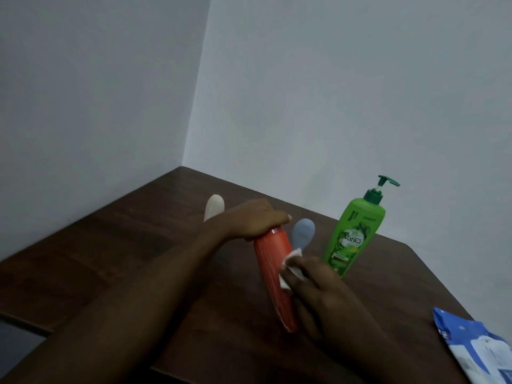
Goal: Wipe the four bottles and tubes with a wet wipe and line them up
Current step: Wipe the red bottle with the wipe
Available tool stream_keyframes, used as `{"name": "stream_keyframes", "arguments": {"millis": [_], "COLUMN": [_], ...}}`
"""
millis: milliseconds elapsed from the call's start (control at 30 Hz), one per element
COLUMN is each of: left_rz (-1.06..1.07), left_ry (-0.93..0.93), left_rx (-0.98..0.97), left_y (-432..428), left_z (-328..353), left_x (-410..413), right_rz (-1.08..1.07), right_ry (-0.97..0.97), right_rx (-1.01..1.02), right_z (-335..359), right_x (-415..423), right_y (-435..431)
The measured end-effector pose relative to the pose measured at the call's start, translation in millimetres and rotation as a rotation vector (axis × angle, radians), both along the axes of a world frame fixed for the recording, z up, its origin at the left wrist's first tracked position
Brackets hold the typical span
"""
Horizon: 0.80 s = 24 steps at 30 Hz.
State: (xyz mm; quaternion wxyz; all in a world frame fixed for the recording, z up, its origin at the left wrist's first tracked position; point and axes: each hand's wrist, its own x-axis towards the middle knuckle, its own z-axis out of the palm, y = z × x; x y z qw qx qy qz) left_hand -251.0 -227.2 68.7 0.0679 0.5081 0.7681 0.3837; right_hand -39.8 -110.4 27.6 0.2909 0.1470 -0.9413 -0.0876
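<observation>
Wiping step under way: left hand (pixel 256 218) grips the orange bottle (pixel 275 278) at mid-table, right hand (pixel 313 286) presses the wet wipe (pixel 291 268) against it; next likely standing it beside the green pump bottle (pixel 352 236).

The tube (pixel 273 275) you hold is orange-red, plain along its length. The wipe (pixel 291 268) against it is white. To your right stands a bright green pump bottle (pixel 353 236) with a darker green pump head, white lettering and a leafy green pattern on its label. Behind your hands you can see a pale blue-grey tube (pixel 303 231) and, farther left, a cream-white one (pixel 214 206). The table (pixel 124 245) under them is dark brown with a wood grain. At your lower right, the wipes pack (pixel 476 350) is blue and white. The walls (pixel 332 92) are plain pale grey.
</observation>
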Motion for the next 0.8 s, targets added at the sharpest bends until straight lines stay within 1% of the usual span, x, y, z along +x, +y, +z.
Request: {"name": "stream_keyframes", "arguments": {"millis": [67,100,167,200,267,400,433,500,567,600,633,667,767,800], "left_rz": [-0.021,-0.039,-0.05,-0.042,-0.023,-0.009,-0.005,0.0,-0.007,-0.013,-0.02,-0.02,-0.016,-0.019], "left_ry": [-0.068,-0.084,-0.107,-0.129,-0.163,-0.135,-0.125,-0.11,-0.109,-0.109,-0.106,-0.126,-0.18,-0.179], "left_rx": [0.016,0.023,0.011,0.009,0.012,-0.018,-0.033,-0.055,-0.061,-0.062,-0.069,-0.067,-0.062,-0.07], "left_y": [-0.3,1.1,2.0,-0.1,-3.2,-2.6,-1.6,-1.2,-0.6,-0.5,-0.4,-0.1,0.1,-0.1], "left_z": [-1.3,-0.8,-2.1,-1.7,-1.5,-1.7,-1.7,-0.1,0.4,0.8,1.1,0.0,-1.7,-2.0], "left_x": [0.3,1.0,0.3,0.8,-1.4,-3.5,-4.4,-3.3,-0.8,1.1,2.7,2.4,-0.3,-0.9], "right_rz": [-0.079,-0.102,-0.103,-0.081,-0.095,-0.025,0.015,0.081,0.055,0.023,-0.013,-0.041,-0.107,-0.119], "right_ry": [-0.012,-0.044,-0.051,-0.023,-0.011,0.021,0.03,0.04,0.033,0.035,0.035,0.02,-0.015,0.001], "right_rx": [-0.046,-0.126,-0.269,-0.254,-0.174,0.267,0.326,0.385,0.429,0.42,0.377,0.28,-0.159,-0.253], "right_z": [12.8,14.2,12.9,10.9,0.3,-30.9,-37.7,-40.7,-28.2,-19.8,-12.3,-6.5,-1.8,-3.8], "right_x": [-26.4,-34.1,-38.4,-43.5,-43.7,-27.5,-23.9,-19.0,-15.7,-15.6,-18.3,-23.0,-34.5,-37.1], "right_y": [-6.9,-6.9,-11.4,-13.0,-16.7,-16.8,-15.5,-13.8,-13.8,-13.1,-11.2,-9.8,-5.1,-5.7]}}
